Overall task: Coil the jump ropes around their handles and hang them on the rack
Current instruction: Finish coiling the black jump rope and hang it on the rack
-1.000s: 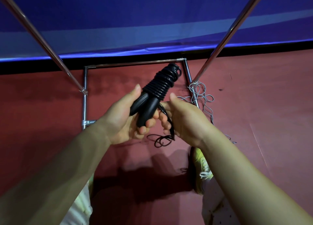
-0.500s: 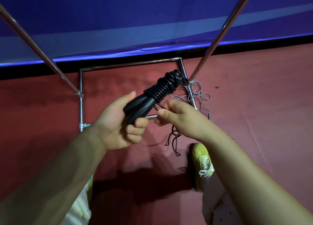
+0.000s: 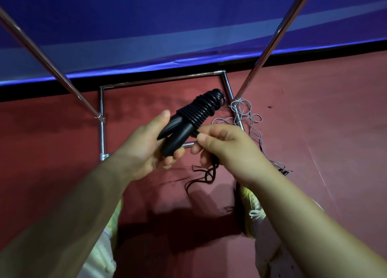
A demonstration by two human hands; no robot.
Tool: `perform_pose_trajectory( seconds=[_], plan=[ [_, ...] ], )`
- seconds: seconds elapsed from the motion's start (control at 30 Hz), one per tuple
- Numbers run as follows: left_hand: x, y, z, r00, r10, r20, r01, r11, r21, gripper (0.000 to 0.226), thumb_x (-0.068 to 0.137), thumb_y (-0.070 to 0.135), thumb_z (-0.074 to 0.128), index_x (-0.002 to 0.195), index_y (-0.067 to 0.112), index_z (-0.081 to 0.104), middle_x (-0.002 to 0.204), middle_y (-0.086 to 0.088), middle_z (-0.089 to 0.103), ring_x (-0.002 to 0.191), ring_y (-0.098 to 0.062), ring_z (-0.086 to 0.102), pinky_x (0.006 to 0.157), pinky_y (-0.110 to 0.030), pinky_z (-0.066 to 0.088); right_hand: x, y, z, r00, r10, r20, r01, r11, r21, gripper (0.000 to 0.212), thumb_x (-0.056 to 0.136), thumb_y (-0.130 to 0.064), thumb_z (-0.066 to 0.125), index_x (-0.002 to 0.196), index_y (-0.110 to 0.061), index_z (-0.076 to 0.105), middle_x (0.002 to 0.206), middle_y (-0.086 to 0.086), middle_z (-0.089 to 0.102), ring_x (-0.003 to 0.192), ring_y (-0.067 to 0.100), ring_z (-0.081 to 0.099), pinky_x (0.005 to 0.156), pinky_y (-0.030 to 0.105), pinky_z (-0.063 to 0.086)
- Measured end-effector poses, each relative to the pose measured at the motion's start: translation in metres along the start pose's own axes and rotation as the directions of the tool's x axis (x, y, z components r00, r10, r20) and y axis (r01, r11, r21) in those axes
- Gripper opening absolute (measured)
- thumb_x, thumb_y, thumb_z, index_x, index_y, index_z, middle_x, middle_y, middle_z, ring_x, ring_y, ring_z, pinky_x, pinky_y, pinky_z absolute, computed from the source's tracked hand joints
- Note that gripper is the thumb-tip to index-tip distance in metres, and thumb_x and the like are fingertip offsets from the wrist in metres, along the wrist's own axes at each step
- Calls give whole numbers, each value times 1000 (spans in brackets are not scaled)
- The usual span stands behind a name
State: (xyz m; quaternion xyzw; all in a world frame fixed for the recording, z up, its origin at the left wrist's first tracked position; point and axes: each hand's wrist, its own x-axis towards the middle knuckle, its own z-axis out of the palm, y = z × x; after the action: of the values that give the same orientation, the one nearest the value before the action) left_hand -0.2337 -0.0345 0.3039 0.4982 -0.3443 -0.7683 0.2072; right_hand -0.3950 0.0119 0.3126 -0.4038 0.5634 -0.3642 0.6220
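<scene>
My left hand (image 3: 144, 150) grips the two black handles (image 3: 178, 136) of a jump rope, held side by side and pointing up to the right. Black rope coils (image 3: 202, 110) wrap tightly round their upper halves. My right hand (image 3: 224, 145) pinches the black rope right beside the handles; the loose tail (image 3: 204, 178) dangles from under its fingers toward the floor. A second, grey jump rope (image 3: 246, 115) lies tangled on the floor at the foot of the rack's right pole (image 3: 270, 45).
The metal rack's base frame (image 3: 159, 80) lies on the red floor beneath my hands, with slanted poles rising at left (image 3: 39, 56) and right. A blue banner (image 3: 188, 26) hangs behind. My yellow-green shoe (image 3: 251, 202) stands below the right hand.
The handle bundle tipped from nearly upright to a slant. My right hand carried the rope round the handles and now pinches it close beside them; the hanging tail is shorter.
</scene>
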Motion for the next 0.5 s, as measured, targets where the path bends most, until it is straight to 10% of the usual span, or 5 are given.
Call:
perform_pose_trajectory(
  seconds=[0.13, 0.3, 0.4, 0.5],
  plan=[
    [5, -5, 4, 985, 167, -49, -151, 960, 236, 38, 101, 45, 29, 99, 19, 56, 54, -6, 59, 43, -17, 49, 45, -23, 35, 0, -1, 1, 990, 142, -25, -132, 964, 229, 22, 99, -17, 47, 82, -9, 58, 59, -2, 57, 46, 9, 47, 52, 25, 45],
    [10, -17, -1, 967, 247, 62, -235, 775, 587, 14, 96, 48, 38, 95, 35, 43, 68, 3, 67, 61, -15, 61, 65, -37, 49, 4, 4, 0, 983, 129, -128, -144, 982, -119, 33, 99, -39, 43, 83, -13, 54, 73, 3, 50, 61, 15, 48, 68, 31, 46],
    [10, -22, 1, 994, 71, 85, -110, 582, 806, 30, 95, 52, 40, 118, 38, 25, 100, -6, 65, 90, -26, 63, 86, -45, 48, 8, 8, -1, 986, 122, -115, -145, 964, -222, 37, 100, -47, 36, 85, -19, 55, 76, 0, 53, 66, 13, 50, 66, 23, 41],
    [12, -25, -1, 995, 80, 58, -95, 616, 782, 61, 91, 58, 42, 140, 39, 12, 123, -11, 57, 108, -25, 57, 98, -42, 45, 11, 12, 0, 994, 67, -88, -84, 974, -212, 23, 99, -41, 41, 86, -28, 54, 74, -10, 54, 66, 6, 48, 66, 21, 42]
  ],
)
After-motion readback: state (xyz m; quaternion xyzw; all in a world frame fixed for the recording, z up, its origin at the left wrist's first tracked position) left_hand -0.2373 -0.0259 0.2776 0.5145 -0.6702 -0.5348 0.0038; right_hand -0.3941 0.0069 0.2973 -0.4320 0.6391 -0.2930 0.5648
